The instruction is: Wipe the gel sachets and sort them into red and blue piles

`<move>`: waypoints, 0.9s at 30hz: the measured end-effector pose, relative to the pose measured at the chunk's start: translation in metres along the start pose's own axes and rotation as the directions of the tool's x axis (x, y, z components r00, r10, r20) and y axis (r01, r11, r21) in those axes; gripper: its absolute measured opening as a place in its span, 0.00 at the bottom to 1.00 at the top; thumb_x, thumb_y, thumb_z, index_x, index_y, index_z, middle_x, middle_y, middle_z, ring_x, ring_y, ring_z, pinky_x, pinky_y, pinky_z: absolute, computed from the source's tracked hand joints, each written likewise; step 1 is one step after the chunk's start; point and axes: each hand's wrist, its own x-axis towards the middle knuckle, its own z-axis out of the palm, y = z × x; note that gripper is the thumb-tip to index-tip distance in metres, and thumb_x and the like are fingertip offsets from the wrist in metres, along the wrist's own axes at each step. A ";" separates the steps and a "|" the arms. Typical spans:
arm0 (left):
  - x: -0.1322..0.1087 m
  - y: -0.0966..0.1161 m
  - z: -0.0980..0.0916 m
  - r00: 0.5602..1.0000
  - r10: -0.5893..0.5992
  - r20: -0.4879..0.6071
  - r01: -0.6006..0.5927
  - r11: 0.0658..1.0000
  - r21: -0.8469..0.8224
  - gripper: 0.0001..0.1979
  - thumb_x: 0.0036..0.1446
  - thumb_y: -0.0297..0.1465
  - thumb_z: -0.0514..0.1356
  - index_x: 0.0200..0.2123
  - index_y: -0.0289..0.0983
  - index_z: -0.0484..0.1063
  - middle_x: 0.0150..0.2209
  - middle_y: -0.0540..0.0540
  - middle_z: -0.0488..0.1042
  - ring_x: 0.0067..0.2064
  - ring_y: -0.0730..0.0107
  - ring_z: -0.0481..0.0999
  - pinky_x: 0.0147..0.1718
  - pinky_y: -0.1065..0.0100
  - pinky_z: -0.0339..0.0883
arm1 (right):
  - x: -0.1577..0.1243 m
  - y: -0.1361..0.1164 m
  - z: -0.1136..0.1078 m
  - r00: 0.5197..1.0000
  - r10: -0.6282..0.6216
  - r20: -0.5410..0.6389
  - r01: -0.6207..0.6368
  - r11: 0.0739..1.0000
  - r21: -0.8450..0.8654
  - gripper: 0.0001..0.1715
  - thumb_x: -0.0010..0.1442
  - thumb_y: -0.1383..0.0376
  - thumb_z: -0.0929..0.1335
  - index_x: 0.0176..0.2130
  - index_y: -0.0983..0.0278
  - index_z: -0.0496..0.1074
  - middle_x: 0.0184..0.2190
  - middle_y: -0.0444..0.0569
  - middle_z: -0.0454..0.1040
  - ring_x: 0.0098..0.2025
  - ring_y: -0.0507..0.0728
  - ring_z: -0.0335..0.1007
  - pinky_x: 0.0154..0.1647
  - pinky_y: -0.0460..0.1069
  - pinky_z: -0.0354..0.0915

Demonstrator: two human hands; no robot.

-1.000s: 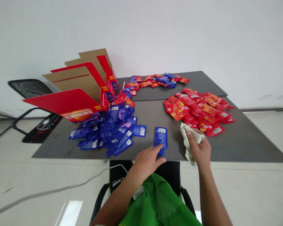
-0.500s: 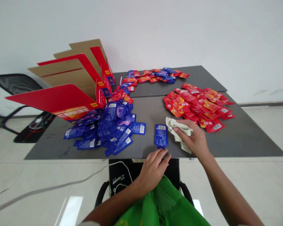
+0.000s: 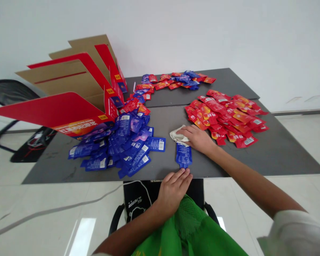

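Note:
A single blue sachet (image 3: 184, 155) lies flat near the table's front edge, its narrow end toward me. My left hand (image 3: 175, 185) rests with fingers stretched out, the fingertips on that narrow end. Over the sachet's far end, my right hand (image 3: 197, 138) presses a crumpled whitish cloth (image 3: 179, 135), which covers that end. To the left spreads a heap of blue sachets (image 3: 130, 138), one of them sticking out toward the single sachet. Beyond my right hand and to the right lies a pile of red sachets (image 3: 229, 117).
Open red cardboard boxes (image 3: 82, 113) stand at the left, flaps raised. A mixed row of red and blue sachets (image 3: 176, 81) runs along the back of the grey table (image 3: 165, 119). A black chair (image 3: 10, 94) stands at far left; a pale cable (image 3: 69, 206) hangs in front.
My right hand has moved left with the cloth, from beside the single blue sachet onto its far end. My left hand stays at the narrow end. The view has shifted slightly.

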 end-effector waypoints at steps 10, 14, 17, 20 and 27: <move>0.001 0.001 0.000 0.999 -0.048 0.020 0.050 0.993 -0.108 0.17 0.78 0.26 0.52 0.59 0.37 0.78 0.61 0.44 0.80 0.63 0.64 0.80 0.57 0.63 0.74 | -0.054 -0.056 -0.019 0.996 -0.084 0.036 0.079 0.991 0.112 0.26 0.71 0.67 0.69 0.66 0.56 0.71 0.61 0.52 0.77 0.56 0.62 0.73 0.55 0.56 0.73; 0.002 0.000 0.000 0.998 -0.057 0.013 0.059 0.988 -0.143 0.17 0.78 0.26 0.51 0.59 0.37 0.78 0.62 0.45 0.80 0.63 0.64 0.80 0.55 0.63 0.74 | -0.054 -0.050 -0.003 0.998 -0.049 0.047 0.042 0.990 0.132 0.24 0.70 0.67 0.69 0.64 0.57 0.73 0.59 0.52 0.78 0.56 0.62 0.73 0.57 0.56 0.73; 0.003 0.000 0.000 0.997 -0.069 0.032 0.073 0.987 -0.145 0.17 0.77 0.24 0.52 0.59 0.37 0.78 0.62 0.45 0.79 0.64 0.64 0.80 0.54 0.63 0.74 | -0.028 -0.024 0.003 1.000 -0.006 0.026 0.004 0.997 0.074 0.24 0.71 0.63 0.71 0.64 0.60 0.73 0.59 0.54 0.77 0.55 0.64 0.73 0.56 0.57 0.72; 0.003 0.000 -0.001 0.993 -0.090 0.075 0.100 0.985 -0.144 0.17 0.76 0.23 0.54 0.60 0.39 0.78 0.62 0.45 0.79 0.64 0.65 0.79 0.53 0.63 0.74 | -0.001 -0.003 -0.001 0.999 0.038 0.022 -0.038 0.999 -0.017 0.24 0.70 0.64 0.71 0.63 0.62 0.74 0.58 0.56 0.78 0.54 0.66 0.73 0.54 0.58 0.72; 0.003 0.002 0.000 0.991 -0.113 0.069 0.123 0.979 -0.162 0.17 0.76 0.23 0.54 0.59 0.39 0.78 0.63 0.46 0.79 0.65 0.65 0.79 0.54 0.63 0.73 | -0.030 -0.040 -0.029 0.985 0.038 -0.167 -0.036 0.999 0.014 0.26 0.72 0.64 0.68 0.67 0.61 0.70 0.61 0.57 0.76 0.59 0.65 0.73 0.61 0.59 0.70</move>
